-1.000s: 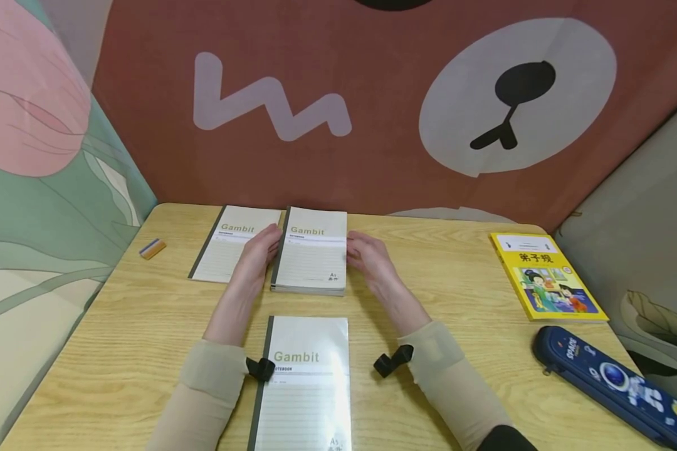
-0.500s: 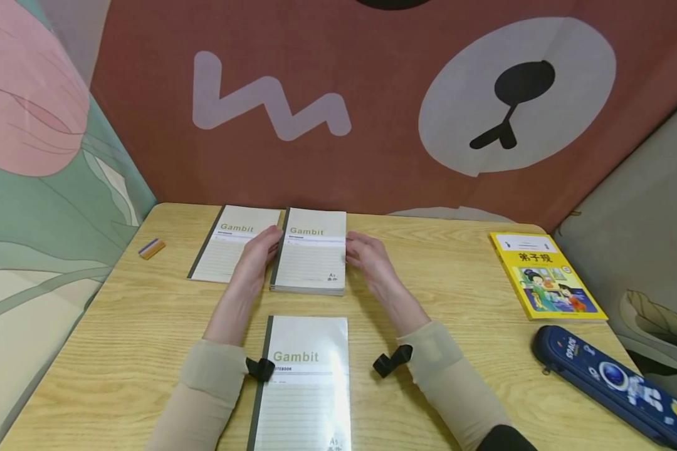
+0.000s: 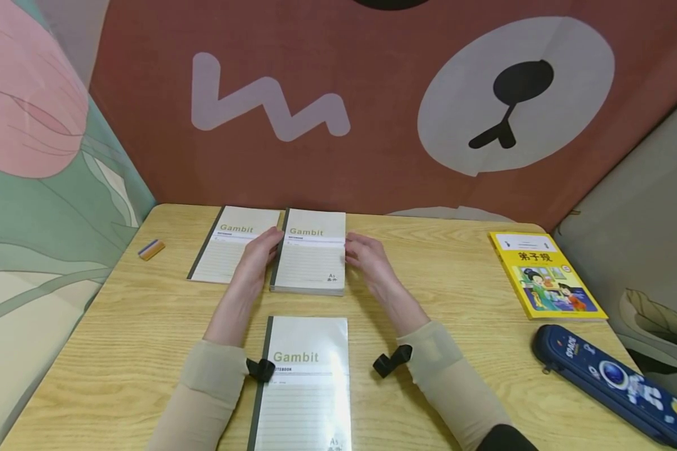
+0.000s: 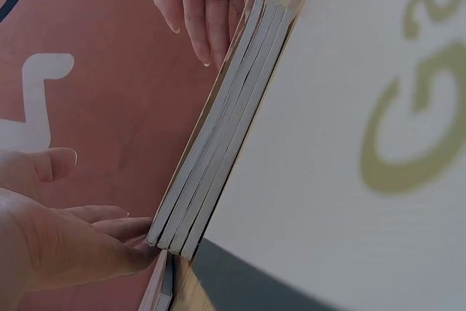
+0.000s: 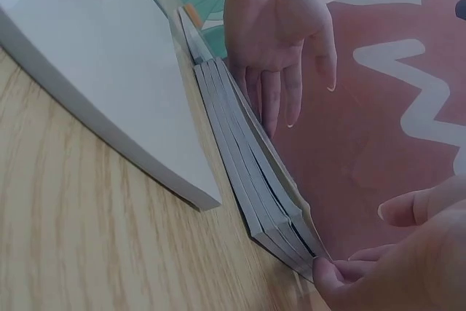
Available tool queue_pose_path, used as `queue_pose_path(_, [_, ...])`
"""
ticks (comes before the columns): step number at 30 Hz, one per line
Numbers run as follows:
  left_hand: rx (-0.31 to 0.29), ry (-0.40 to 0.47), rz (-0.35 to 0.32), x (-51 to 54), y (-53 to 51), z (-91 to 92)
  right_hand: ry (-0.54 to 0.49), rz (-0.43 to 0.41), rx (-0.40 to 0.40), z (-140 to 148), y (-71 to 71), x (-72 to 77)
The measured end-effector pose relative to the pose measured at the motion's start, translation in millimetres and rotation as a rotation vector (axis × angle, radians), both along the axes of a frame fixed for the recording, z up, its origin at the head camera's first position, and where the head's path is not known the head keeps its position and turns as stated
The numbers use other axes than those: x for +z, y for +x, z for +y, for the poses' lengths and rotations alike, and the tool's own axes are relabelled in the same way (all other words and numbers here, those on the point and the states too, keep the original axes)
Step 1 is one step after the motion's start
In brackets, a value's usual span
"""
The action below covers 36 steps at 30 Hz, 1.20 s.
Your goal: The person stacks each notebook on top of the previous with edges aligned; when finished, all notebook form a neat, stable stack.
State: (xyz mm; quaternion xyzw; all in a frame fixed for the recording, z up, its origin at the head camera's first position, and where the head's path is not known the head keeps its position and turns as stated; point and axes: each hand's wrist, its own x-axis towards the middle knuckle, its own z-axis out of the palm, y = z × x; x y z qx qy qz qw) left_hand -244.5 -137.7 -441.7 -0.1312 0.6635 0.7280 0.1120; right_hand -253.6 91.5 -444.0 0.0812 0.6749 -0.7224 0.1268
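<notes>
A neat stack of Gambit notebooks (image 3: 309, 250) lies near the back of the table, dark spines to the left. My left hand (image 3: 254, 258) touches the spine side with its fingertips, the fingers extended. On the opposite side, the fingertips of my right hand (image 3: 369, 257) rest against the page edges. Both wrist views show several notebooks in the stack, their edges lined up; neither hand wraps round them. One more notebook (image 3: 214, 263) lies left of the stack, partly covered by my left hand. Nearer me, between my forearms, is another notebook (image 3: 304, 394).
At the far left of the table (image 3: 118, 338) lies a small orange-brown eraser (image 3: 152, 250) with a blue stripe. A yellow picture book (image 3: 547, 275) sits on the right, with a dark blue space-themed pencil case (image 3: 615, 385) in front of it. A printed fabric wall (image 3: 372, 169) stands behind the table.
</notes>
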Motion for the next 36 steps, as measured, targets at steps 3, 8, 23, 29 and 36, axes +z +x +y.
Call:
queue_pose_path(3, [-0.007, -0.007, 0.001, 0.1, 0.1, 0.1, 0.015, 0.004, 0.013, 0.5, -0.2, -1.1])
queue_pose_path(8, [-0.024, -0.027, 0.007, -0.9, -0.5, 0.4, 0.037, 0.004, 0.031, 1.6, 0.5, -2.3])
queue_pose_path(23, [-0.034, -0.061, -0.014, -0.9, 0.7, 1.2, 0.055, 0.016, 0.052, 2.1, 2.1, -4.3])
queue_pose_path(29, [-0.038, -0.095, -0.029, 0.9, 1.6, 2.8, 0.06, 0.015, 0.046, 2.0, 1.8, -5.4])
queue_pose_path(36, [-0.044, -0.11, -0.044, 0.8, 1.4, 3.6, 0.054, 0.009, 0.038, 2.3, 0.8, -5.5])
